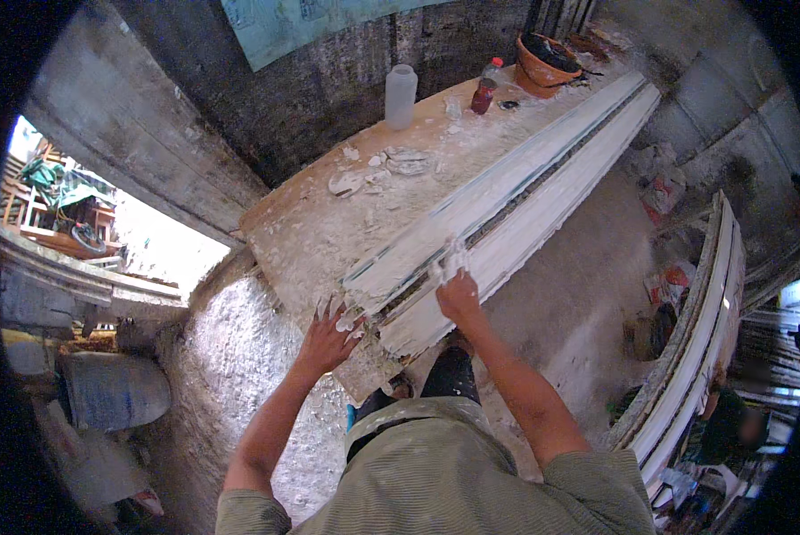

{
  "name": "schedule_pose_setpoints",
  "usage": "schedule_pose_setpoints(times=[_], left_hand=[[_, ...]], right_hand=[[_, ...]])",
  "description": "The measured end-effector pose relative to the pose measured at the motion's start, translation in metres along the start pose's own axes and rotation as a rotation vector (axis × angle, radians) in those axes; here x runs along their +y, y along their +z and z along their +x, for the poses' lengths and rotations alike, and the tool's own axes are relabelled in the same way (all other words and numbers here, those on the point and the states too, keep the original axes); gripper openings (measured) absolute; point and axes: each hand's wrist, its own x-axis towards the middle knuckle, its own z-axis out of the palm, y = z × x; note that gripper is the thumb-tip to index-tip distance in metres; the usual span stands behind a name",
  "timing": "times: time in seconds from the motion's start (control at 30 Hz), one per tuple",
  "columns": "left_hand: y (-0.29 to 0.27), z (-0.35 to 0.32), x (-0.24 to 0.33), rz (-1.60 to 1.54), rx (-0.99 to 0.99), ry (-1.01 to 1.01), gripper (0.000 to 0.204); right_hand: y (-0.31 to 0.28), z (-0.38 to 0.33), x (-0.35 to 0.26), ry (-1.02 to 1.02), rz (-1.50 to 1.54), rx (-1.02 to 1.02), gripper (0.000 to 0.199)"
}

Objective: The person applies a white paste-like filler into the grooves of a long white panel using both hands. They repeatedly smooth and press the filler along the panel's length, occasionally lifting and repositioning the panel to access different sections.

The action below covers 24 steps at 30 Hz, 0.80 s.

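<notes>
I see open bench (328,227) at frame centre-left; the plastic bottle (401,95), plaster scraps (406,161) and long moulding (516,201) crowd the upper right.

White long moulding (507,192) with a dark groove; tan tabletop (328,223) dusted white; translucent white bottle (400,95); orange-brown bowl (542,67) with a black inside; small red bottle (483,95); olive ribbed shirt (435,486); pale blue sheet (284,27) on the grey wall

Olive ribbed short-sleeved shirt, dark trousers, bare forearms, plaster-dusted left hand (328,334)

matt white plaster moulding (507,209), dusty wooden bench (328,223)
</notes>
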Motion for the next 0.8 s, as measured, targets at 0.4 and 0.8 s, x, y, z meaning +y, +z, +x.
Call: schedule_pose_setpoints(times=[0.4, 0.8], left_hand=[[0.006, 0.123, -0.009, 0.164, -0.116, 0.338, 0.048], [0.028, 0.158, 0.007, 0.073, -0.066, 0.003, 0.055]], right_hand=[[-0.011, 0.009, 0.055, 0.189, 0.146, 0.2, 0.057], [-0.052, 0.087, 0.045, -0.155, -0.045, 0.348, 0.046]])
